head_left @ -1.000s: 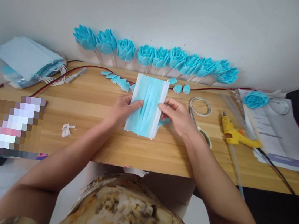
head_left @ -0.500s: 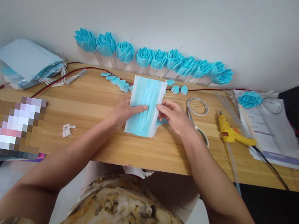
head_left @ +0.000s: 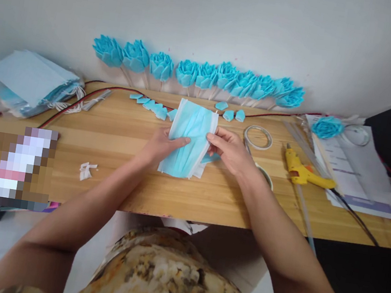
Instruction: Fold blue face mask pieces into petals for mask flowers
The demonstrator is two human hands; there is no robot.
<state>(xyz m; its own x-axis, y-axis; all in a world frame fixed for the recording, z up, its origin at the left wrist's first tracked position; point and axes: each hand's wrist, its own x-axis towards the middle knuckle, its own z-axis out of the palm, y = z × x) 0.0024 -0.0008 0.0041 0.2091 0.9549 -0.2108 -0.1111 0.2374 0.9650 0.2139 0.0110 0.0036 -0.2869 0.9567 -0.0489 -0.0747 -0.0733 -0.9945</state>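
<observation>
A light blue pleated face mask (head_left: 190,126) with white side edges is held up over the middle of the wooden table. My left hand (head_left: 163,145) grips its left side, the thumb lying across the pleats and the fingers hidden behind. At the right edge, my right hand (head_left: 230,149) pinches the white border between thumb and fingers. The mask is tilted, its lower end toward the left. Under the right hand some more blue and white material shows, partly covered. Cut blue petal pieces (head_left: 159,110) lie just beyond the mask.
Blue fabric flowers (head_left: 187,73) on sticks lean along the wall. A yellow glue gun (head_left: 304,170) and a tape roll (head_left: 258,137) lie to the right, near a loose blue flower (head_left: 327,127) on papers. Stacked masks (head_left: 34,78) sit at the left, with white scraps (head_left: 86,171) nearer me.
The mask has gone from nearly upright to slanted, its bottom swinging left and its pleats bending. Both hands keep their hold on it. The view has shifted slightly.
</observation>
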